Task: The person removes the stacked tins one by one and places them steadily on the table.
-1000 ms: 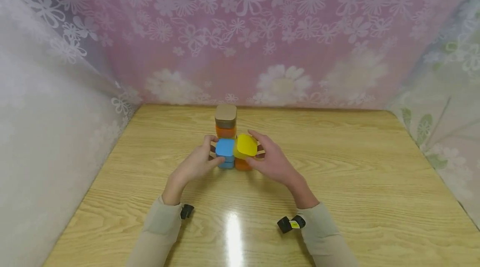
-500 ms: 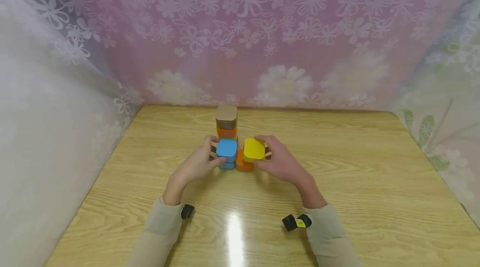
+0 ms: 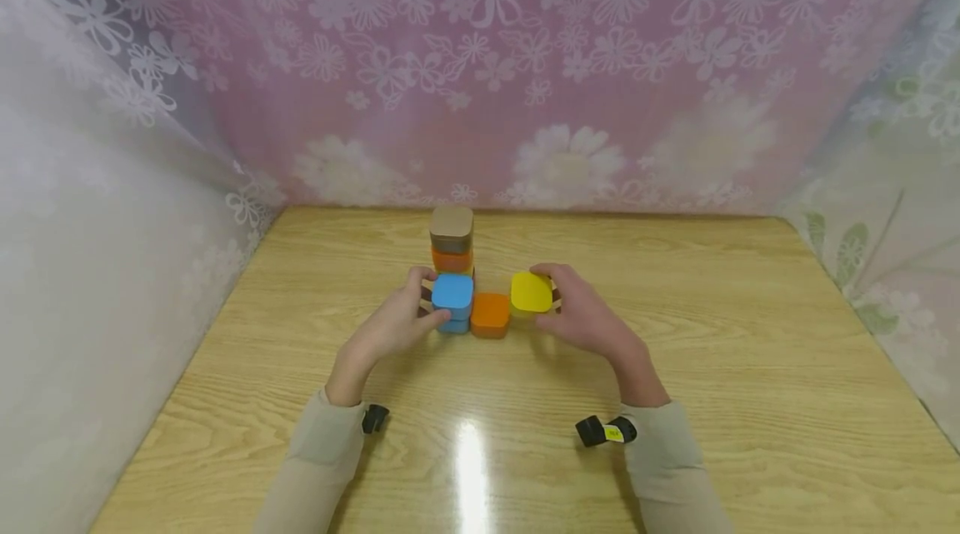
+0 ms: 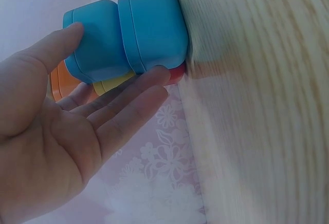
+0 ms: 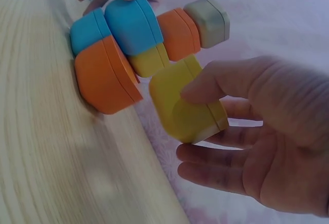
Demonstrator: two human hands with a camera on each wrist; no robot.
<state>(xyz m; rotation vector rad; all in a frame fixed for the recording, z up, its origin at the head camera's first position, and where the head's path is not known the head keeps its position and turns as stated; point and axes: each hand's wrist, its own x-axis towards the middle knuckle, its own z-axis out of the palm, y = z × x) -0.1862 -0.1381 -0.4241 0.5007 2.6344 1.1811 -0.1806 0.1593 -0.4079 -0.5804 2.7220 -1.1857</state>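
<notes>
In the head view my left hand (image 3: 393, 317) grips the upper of two stacked blue boxes (image 3: 453, 292), small and rounded-square with a lid seam. The lower blue box (image 4: 154, 31) stands on the table under it. Against its right side sits a low orange box (image 3: 490, 315). My right hand (image 3: 588, 317) pinches a yellow box (image 3: 531, 292) between thumb and fingers, just right of the orange box. The right wrist view shows that yellow box (image 5: 185, 103) raised off the table and apart from the orange box (image 5: 105, 77).
Behind the blue boxes rises a taller stack: a beige-topped box (image 3: 452, 227) over an orange box (image 3: 452, 259), with a yellow box (image 5: 150, 60) below. A bit of red (image 4: 177, 74) shows at its base. Wood-grain table (image 3: 712, 334) spreads around; a pink flowered cloth (image 3: 495, 101) hangs behind.
My right hand has carried the yellow box rightward from above the orange box, whose top now shows fully. The left hand stays on the upper blue box.
</notes>
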